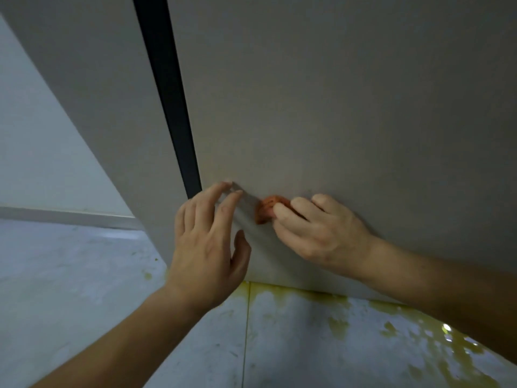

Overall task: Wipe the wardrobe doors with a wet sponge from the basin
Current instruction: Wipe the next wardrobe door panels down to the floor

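Observation:
A grey wardrobe door [335,107] fills most of the view, seen from low down near its bottom edge. My right hand [316,231] presses a small orange sponge [265,208] flat against the door's lower part; only the sponge's left end shows past my fingers. My left hand [209,242] is spread open with its fingertips resting on the same door, just left of the sponge and beside the dark gap. The basin is out of view.
A dark vertical gap [167,102] separates this door from a second grey door panel [92,88] on the left. Below lies a pale tiled floor [70,289] with yellow stains [341,306] along the wardrobe's base. A skirting board [67,215] runs along the left wall.

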`<state>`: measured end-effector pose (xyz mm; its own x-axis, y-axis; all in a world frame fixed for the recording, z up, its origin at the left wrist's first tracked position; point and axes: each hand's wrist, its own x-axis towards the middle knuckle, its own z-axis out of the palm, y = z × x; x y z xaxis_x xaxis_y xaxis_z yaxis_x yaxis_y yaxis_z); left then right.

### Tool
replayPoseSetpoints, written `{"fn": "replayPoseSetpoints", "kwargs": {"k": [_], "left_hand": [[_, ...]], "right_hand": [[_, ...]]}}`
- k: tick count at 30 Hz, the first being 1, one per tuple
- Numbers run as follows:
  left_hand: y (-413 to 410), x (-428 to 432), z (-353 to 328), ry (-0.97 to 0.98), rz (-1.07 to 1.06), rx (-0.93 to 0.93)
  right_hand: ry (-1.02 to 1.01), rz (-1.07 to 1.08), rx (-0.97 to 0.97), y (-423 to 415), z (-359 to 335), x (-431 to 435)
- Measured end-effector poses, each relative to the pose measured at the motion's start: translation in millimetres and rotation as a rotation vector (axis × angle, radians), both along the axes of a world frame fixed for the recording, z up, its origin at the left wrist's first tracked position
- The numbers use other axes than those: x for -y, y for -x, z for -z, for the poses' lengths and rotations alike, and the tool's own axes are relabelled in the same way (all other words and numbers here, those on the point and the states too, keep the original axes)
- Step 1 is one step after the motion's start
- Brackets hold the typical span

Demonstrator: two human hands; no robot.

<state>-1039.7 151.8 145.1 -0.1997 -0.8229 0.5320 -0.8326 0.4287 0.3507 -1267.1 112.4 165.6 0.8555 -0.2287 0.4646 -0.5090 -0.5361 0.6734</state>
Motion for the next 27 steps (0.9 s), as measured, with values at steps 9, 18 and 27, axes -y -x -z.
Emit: {"fn": "replayPoseSetpoints", "kwargs": {"k": [9, 18, 27], "left_hand": [[-2, -65, -98, -0.48, -0.133, -0.17], [-12, -111, -313, -0.655, -0.196, -0.163], [-30, -152, -501, -0.778, -0.322, -0.237]], "right_hand": [[-0.949, 0.358, 0.786, -2, -83, -72], [-1.615, 0.702, 1.598, -36, -302, -134], [-1.736, 0.613, 1.475, -55, -491, -145]]}}
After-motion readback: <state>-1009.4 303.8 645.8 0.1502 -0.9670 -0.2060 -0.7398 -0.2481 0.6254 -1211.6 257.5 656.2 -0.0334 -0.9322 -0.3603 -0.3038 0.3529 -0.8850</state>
